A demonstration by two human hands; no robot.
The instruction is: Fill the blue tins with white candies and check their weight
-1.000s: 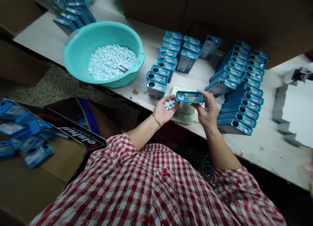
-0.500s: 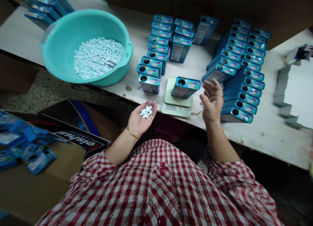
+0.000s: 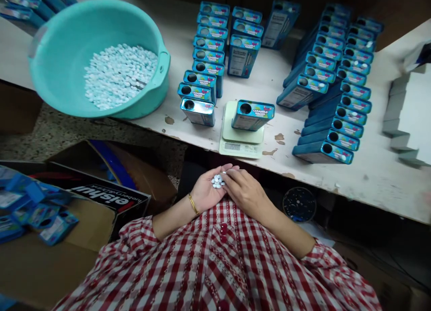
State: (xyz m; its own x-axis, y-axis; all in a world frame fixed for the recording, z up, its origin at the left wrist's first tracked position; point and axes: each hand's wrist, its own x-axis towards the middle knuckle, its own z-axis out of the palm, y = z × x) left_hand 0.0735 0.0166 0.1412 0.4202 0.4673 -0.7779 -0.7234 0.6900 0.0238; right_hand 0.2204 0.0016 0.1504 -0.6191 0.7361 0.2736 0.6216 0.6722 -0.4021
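My left hand [image 3: 210, 190] is cupped palm up in front of my body and holds a small heap of white candies [image 3: 217, 181]. Over that palm bends my right hand [image 3: 247, 190], its fingers drawn together at the candies; a white piece shows at the fingertips, which are partly hidden. Just beyond both hands, a blue candy box [image 3: 253, 116] with a round hole in its top stands upright on a pale kitchen scale [image 3: 240, 148]. The reading on the scale's display is too faint to make out.
A turquoise basin [image 3: 43, 77] holds many white candies. Rows of blue boxes [image 3: 204, 80] stand left of the scale, more boxes [image 3: 323, 151] to the right, some with candies on top. Below left, a cardboard carton [image 3: 90, 221] contains blue boxes. White stacked cartons [image 3: 414, 118] sit far right.
My right hand has come down and left from beside the scale to the candies in my left palm. The left hand has drawn back toward my body. The view has shifted slightly.
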